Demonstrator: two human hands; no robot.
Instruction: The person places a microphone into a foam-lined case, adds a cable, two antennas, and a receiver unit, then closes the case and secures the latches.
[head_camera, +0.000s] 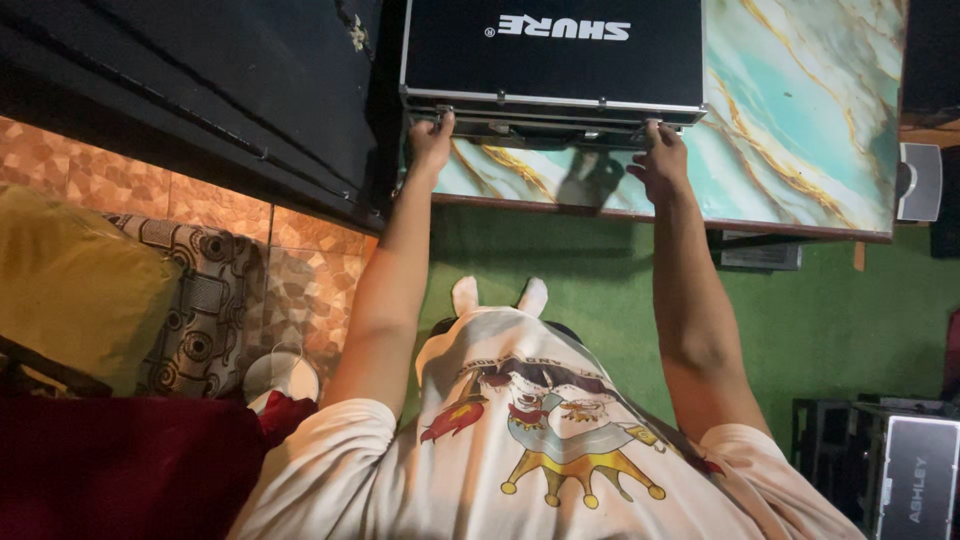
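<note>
A green carpet (840, 320) covers the floor, with brown mosaic tiles (300, 270) left and a marble-patterned table (800, 110) far.

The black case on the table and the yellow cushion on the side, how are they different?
The black case is flat, hard-edged and trimmed with metal; the yellow cushion looks soft and rounded. The case lies on the marbled table, the cushion off beside the tiled floor. The left hand and right hand touch the case's front edge; nothing touches the cushion. Both are plain-coloured.
</note>
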